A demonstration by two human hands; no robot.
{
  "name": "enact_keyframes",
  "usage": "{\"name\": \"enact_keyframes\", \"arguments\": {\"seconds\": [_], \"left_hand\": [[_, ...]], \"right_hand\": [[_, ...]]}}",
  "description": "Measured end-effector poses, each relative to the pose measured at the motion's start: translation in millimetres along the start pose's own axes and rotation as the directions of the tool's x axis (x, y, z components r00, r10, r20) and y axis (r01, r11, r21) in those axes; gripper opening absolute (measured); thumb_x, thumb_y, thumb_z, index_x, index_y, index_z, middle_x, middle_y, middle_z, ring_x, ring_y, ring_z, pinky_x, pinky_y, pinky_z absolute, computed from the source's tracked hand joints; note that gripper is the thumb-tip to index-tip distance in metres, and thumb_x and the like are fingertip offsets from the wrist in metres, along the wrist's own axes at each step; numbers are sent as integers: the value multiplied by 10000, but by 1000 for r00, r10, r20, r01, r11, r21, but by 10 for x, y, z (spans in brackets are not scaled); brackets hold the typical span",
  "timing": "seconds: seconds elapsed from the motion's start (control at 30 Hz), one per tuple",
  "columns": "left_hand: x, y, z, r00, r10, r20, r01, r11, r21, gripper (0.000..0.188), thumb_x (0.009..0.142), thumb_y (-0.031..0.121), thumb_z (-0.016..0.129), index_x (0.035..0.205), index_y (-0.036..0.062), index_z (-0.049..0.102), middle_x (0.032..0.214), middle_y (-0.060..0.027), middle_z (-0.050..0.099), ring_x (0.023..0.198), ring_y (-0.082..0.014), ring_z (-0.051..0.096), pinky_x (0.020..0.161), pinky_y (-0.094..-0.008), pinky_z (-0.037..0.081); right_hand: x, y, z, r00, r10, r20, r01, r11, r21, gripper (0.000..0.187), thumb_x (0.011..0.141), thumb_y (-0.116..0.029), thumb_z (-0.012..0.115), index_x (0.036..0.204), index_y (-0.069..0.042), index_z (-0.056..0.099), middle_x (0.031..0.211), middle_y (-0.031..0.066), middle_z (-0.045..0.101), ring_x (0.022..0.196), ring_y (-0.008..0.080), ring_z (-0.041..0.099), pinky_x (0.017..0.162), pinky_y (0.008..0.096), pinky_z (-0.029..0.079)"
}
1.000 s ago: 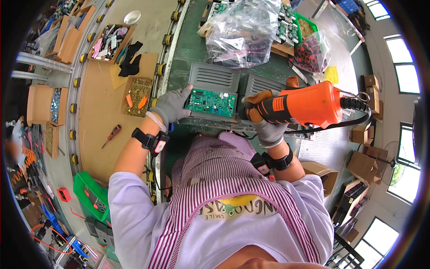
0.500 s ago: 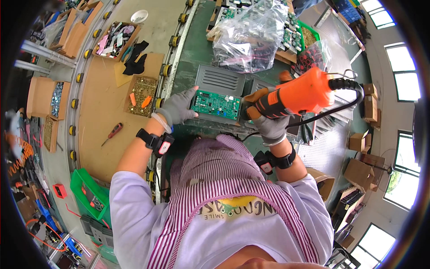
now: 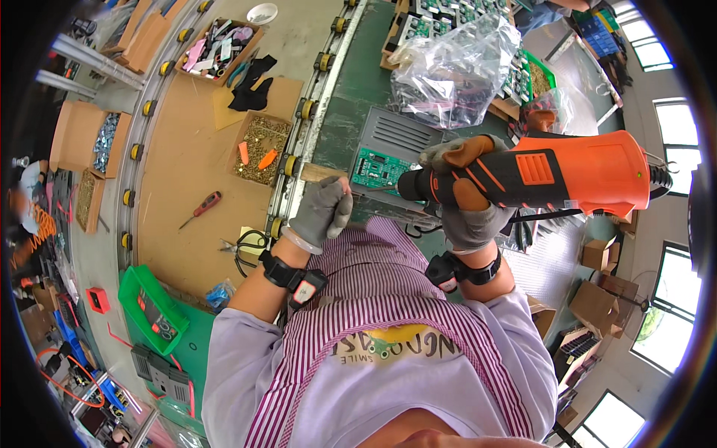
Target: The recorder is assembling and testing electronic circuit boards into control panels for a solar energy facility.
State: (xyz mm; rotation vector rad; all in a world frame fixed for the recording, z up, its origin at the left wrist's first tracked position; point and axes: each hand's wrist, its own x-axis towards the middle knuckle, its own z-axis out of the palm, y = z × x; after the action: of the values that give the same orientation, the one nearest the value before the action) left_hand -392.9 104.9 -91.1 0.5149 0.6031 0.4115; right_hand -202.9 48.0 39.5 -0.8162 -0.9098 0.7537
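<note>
Green counter (image 3: 364,75) carries the work, with a roller rail (image 3: 306,109) along its left side and a clear plastic bag (image 3: 455,75) lying near the far end. On it, just in front of the person, lies a grey case (image 3: 399,134), and in its nearer part sits a green circuit board (image 3: 373,168), partly covered from view by the tool. Right hand (image 3: 470,213), gloved, is wrapped around an orange and black power screwdriver (image 3: 534,173), held almost level, with its thin bit (image 3: 385,188) pointing left across the near edge of the board. Whether the bit touches the board, I cannot tell. Left hand (image 3: 325,213) is beside the case with its fingers drawn narrow together; I cannot tell if some small piece is between them. In my judgement, the main risk is at the bit: if the heavy-looking tool sinks or swings, the tip could scratch the board or knock a component. Because the left hand does not appear to steady the case, a sideways push could make it slide. If the fingers do pinch a small part, the thick glove could let it drop, perhaps among the electronics.
</note>
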Motion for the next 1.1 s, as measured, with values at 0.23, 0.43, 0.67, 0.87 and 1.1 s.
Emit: {"name": "enact_keyframes", "arguments": {"seconds": [0.23, 0.43, 0.67, 0.87, 1.1], "left_hand": [[2, 21, -49, 999, -7, -44, -6, 957, -290, 108, 887, 111, 524, 946, 23, 544, 793, -87, 629, 611, -140, 627, 473, -217, 513], [19, -13, -79, 997, 32, 72, -6, 944, -331, 158, 910, 162, 509, 995, 31, 536, 841, -96, 642, 654, -151, 628, 528, -227, 521], [76, -4, 28, 999, 15, -38, -23, 978, -208, 178, 918, 222, 501, 935, 49, 538, 745, -55, 613, 605, -136, 607, 472, -232, 490], [162, 63, -55, 984, 55, -168, -25, 984, 175, 226, 916, 275, 492, 897, 57, 551, 680, -17, 567, 523, -77, 524, 418, -188, 406], [518, 757, -1517, 760, 594, -264, 408, -120, 905, 196, 846, 152, 489, 997, 79, 589, 874, -190, 623, 836, -358, 601, 741, -448, 472]], "right_hand": [[-40, 147, 222, 995, -51, 82, 61, 991, -116, 466, 712, -266, 738, 1017, -15, 491, 890, 102, 554, 765, 225, 576, 723, 428, 480], [-29, 199, 305, 999, -43, 23, 45, 995, -88, 331, 699, -184, 756, 876, -8, 539, 834, 93, 579, 780, 199, 596, 716, 335, 503], [30, 240, 219, 995, 55, 81, -47, 994, -94, 371, 697, -206, 758, 898, -18, 509, 801, 84, 547, 744, 223, 576, 712, 399, 487], [121, 341, 135, 999, 35, 13, -35, 999, -12, 202, 690, -25, 671, 829, 15, 531, 835, 105, 569, 816, 191, 591, 723, 309, 502], [340, 579, 33, 988, 42, -145, -82, 956, -280, 164, 653, 40, 597, 815, 21, 580, 817, 89, 618, 763, 162, 611, 708, 280, 504]]}}
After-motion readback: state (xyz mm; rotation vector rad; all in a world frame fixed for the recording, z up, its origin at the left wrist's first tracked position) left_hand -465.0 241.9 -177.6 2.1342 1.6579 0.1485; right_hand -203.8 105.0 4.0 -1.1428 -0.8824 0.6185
